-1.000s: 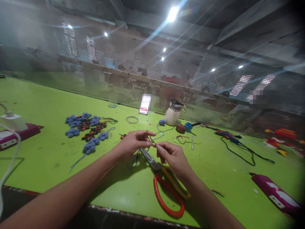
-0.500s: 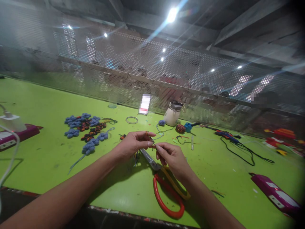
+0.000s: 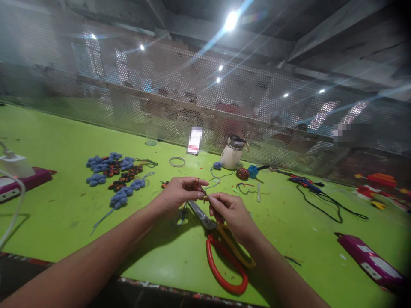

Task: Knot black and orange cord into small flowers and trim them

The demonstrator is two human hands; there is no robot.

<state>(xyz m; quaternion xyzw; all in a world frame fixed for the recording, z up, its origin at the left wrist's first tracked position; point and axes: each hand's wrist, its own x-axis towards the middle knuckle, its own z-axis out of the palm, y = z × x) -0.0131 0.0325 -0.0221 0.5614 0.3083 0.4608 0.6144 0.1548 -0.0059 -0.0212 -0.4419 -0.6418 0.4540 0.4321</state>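
My left hand (image 3: pixel 180 194) is closed in a pinch on a small knotted cord piece (image 3: pixel 197 182) with orange and dark strands, held just above the green table (image 3: pixel 64 205). My right hand (image 3: pixel 229 211) pinches the same cord at its right end, fingertips almost touching the left ones. Loose cord ends hang below the left hand. Large scissors (image 3: pixel 221 252) with one red and one yellow handle lie on the table under my right wrist, blades pointing toward the left hand.
Blue and dark knotted cord flowers (image 3: pixel 112 171) lie at left. A white jar (image 3: pixel 233 154), a cord ball (image 3: pixel 243 173), a ring (image 3: pixel 177 161) and black cords (image 3: pixel 321 199) sit farther back. Purple devices (image 3: pixel 369 261) lie at both sides. A perforated metal screen (image 3: pixel 192 98) bounds the table's far edge.
Both hands have stayed nearly in place; the right fingertips have closed in slightly toward the left hand's pinch on the cord.
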